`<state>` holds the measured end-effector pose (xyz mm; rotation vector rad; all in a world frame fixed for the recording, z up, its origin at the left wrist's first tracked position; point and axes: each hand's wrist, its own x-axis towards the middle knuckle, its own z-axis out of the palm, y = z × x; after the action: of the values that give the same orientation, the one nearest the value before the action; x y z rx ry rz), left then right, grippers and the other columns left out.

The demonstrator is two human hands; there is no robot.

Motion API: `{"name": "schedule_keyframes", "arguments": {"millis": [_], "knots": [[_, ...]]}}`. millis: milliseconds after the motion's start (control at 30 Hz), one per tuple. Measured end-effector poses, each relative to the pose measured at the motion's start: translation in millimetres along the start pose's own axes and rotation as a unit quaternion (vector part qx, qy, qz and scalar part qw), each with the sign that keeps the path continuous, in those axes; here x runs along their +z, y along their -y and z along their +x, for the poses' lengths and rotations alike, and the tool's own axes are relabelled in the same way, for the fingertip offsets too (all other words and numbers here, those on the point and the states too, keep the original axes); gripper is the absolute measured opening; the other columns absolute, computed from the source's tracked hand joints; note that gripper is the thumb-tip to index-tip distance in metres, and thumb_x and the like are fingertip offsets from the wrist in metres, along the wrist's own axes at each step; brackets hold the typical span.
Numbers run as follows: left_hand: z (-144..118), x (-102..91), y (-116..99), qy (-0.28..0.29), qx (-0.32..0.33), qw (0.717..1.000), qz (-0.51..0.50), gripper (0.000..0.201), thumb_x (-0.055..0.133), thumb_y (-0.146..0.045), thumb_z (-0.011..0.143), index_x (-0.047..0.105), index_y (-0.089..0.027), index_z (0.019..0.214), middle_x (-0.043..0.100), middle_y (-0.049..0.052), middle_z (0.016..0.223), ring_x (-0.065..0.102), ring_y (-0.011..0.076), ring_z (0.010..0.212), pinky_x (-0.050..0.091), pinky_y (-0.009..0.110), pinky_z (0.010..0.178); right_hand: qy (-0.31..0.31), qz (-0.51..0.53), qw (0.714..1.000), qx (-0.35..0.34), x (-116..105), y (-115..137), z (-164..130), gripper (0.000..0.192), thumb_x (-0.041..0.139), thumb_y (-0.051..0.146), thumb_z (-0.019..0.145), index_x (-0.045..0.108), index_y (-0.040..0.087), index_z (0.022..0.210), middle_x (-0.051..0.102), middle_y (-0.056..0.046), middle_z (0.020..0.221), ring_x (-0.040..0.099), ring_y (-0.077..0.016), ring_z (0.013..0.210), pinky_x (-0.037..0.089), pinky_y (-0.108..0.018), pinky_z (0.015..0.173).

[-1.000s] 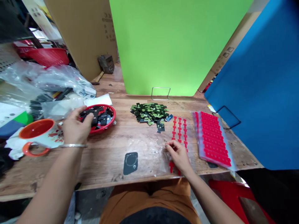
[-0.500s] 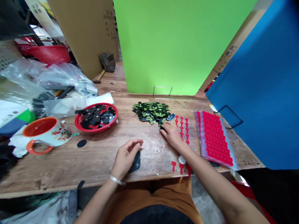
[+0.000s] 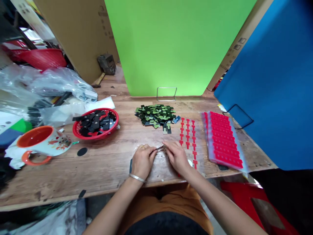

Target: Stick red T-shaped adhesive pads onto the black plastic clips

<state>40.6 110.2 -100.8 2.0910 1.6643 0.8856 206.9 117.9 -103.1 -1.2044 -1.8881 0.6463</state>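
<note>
Here, my left hand (image 3: pixel 142 160) and my right hand (image 3: pixel 176 157) meet at the near edge of the wooden tabletop (image 3: pixel 105 163), fingertips pinched together on a small thin piece (image 3: pixel 160 148) held between them just above the surface. Beyond the piece lies a heap of green and black parts (image 3: pixel 155 115). To its right, red T-shaped stickers (image 3: pixel 187 133) stand in rows on a clear sheet, near my right hand, and a stack of red sticker sheets (image 3: pixel 223 140) lies farther right. To the left, a red basket (image 3: pixel 95 124) holds black pieces; an orange-and-white mug (image 3: pixel 41 143) sits well apart at the far left. A green board (image 3: pixel 178 45) stands upright behind the heap.
</note>
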Motion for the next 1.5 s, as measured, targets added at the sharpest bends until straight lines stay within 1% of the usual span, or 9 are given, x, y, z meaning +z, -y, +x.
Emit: {"name": "schedule_keyframes", "arguments": {"millis": [133, 367, 600, 733, 833, 933, 1100, 1267, 1500], "knots": [[-2.3, 5.4, 6.4, 0.017, 0.003, 0.999, 0.03, 0.019, 0.05, -0.025, 0.082, 0.067, -0.02, 0.087, 0.061, 0.006, 0.076, 0.055, 0.0189, 0.077, 0.042, 0.031, 0.072, 0.05, -0.116, 0.989, -0.076, 0.4, -6.7, -1.2, 0.036, 0.045, 0.014, 0.085, 0.056, 0.025, 0.117, 0.061, -0.008, 0.111, 0.049, -0.0233, 0.103, 0.042, -0.042, 0.086], [-0.2, 9.2, 12.4, 0.02, -0.006, 1.0, 0.009, 0.017, 0.052, -0.025, 0.08, 0.068, -0.019, 0.085, 0.059, 0.005, 0.071, 0.055, 0.0181, 0.074, 0.042, 0.029, 0.069, 0.079, -0.163, 0.98, -0.087, 3.3, -13.5, -1.4, 0.036, 0.043, 0.015, 0.086, 0.053, 0.024, 0.12, 0.061, -0.007, 0.112, 0.043, -0.0257, 0.111, 0.038, -0.045, 0.088], [-0.2, 7.3, 7.4, 0.023, -0.017, 1.0, 0.012, 0.019, 0.051, -0.026, 0.08, 0.068, -0.019, 0.086, 0.06, 0.006, 0.073, 0.055, 0.0192, 0.074, 0.041, 0.029, 0.069, 0.076, -0.118, 0.988, -0.071, -0.8, -7.0, -0.3, 0.035, 0.045, 0.014, 0.085, 0.055, 0.024, 0.117, 0.061, -0.007, 0.111, 0.044, -0.0244, 0.111, 0.036, -0.044, 0.091], [-0.6, 4.7, 6.5, 0.027, -0.072, 0.996, -0.041, 0.023, 0.052, -0.033, 0.079, 0.067, -0.02, 0.091, 0.064, 0.005, 0.081, 0.057, 0.0194, 0.076, 0.041, 0.029, 0.07, 0.034, -0.008, 0.999, 0.018, -29.9, -2.4, -5.9, 0.037, 0.048, 0.016, 0.082, 0.049, 0.021, 0.119, 0.059, -0.007, 0.108, 0.053, -0.0191, 0.099, 0.042, -0.034, 0.084], [-1.5, 0.9, 1.3, 0.046, -0.147, 0.97, -0.187, 0.026, 0.055, -0.039, 0.077, 0.063, -0.018, 0.09, 0.067, 0.004, 0.083, 0.059, 0.0182, 0.075, 0.042, 0.027, 0.069, 0.02, 0.021, 0.994, 0.109, -60.9, -4.3, -19.2, 0.016, 0.05, 0.019, 0.08, 0.058, 0.019, 0.094, 0.061, -0.002, 0.085, 0.057, -0.0148, 0.076, 0.044, -0.026, 0.068], [-3.5, -0.4, -12.7, 0.084, -0.213, 0.902, -0.366, 0.028, 0.057, -0.038, 0.076, 0.056, -0.016, 0.092, 0.068, 0.005, 0.08, 0.061, 0.0161, 0.074, 0.045, 0.026, 0.069, 0.057, -0.015, 0.987, 0.153, -80.2, -6.6, -36.4, 0.006, 0.051, 0.015, 0.076, 0.056, 0.018, 0.075, 0.057, 0.001, 0.071, 0.053, -0.0127, 0.065, 0.04, -0.023, 0.061], [-10.1, 12.3, -43.2, 0.138, -0.271, 0.812, -0.498, 0.03, 0.06, -0.034, 0.075, 0.047, -0.015, 0.095, 0.068, 0.006, 0.077, 0.062, 0.0134, 0.067, 0.049, 0.027, 0.069, 0.116, -0.094, 0.978, 0.144, -71.3, -3.0, -54.5, 0.01, 0.052, 0.009, 0.073, 0.056, 0.017, 0.069, 0.054, 0.0, 0.072, 0.05, -0.0122, 0.067, 0.036, -0.022, 0.062], [-16.9, 37.7, -54.2, 0.147, -0.276, 0.799, -0.514, 0.026, 0.059, -0.032, 0.075, 0.047, -0.015, 0.09, 0.067, 0.006, 0.077, 0.064, 0.0141, 0.068, 0.051, 0.029, 0.071, 0.134, -0.145, 0.965, 0.171, -53.5, 1.0, -52.6, 0.007, 0.055, 0.01, 0.072, 0.056, 0.017, 0.069, 0.053, -0.002, 0.078, 0.051, -0.0139, 0.074, 0.036, -0.023, 0.067], [-16.9, 52.7, -50.2, 0.132, -0.242, 0.837, -0.473, 0.023, 0.057, -0.033, 0.077, 0.048, -0.015, 0.088, 0.066, 0.008, 0.089, 0.066, 0.0161, 0.072, 0.053, 0.034, 0.071, 0.153, -0.193, 0.953, 0.176, -50.9, 4.8, -50.4, 0.009, 0.054, 0.008, 0.071, 0.056, 0.017, 0.075, 0.054, -0.004, 0.081, 0.051, -0.0153, 0.077, 0.037, -0.024, 0.069]]}}
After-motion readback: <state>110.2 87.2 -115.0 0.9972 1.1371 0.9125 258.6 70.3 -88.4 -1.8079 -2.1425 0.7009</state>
